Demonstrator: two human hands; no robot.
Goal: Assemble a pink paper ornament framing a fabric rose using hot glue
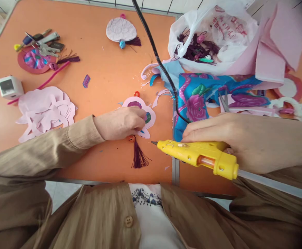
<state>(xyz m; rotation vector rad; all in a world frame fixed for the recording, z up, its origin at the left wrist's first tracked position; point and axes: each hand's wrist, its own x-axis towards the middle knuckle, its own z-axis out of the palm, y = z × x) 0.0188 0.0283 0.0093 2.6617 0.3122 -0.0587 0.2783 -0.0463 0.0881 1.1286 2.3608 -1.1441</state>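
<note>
Here's the right hand (226,129), its grip wrapped round a yellow plastic glue gun (187,152), dark nozzle (154,143) aimed toward a pink, scallop-edged ornament (150,117) but apart from it! That ornament lies on the orange table (88,38), left hand (122,122) right on top, fingers bent and touching; whether that grip pinches it, I cannot tell. Nearer the body, a dark purple thread tassel (140,155) fans out beside a small orange bell (131,138). Blue floral cloth (195,107) lies just beyond the right hand!
</note>
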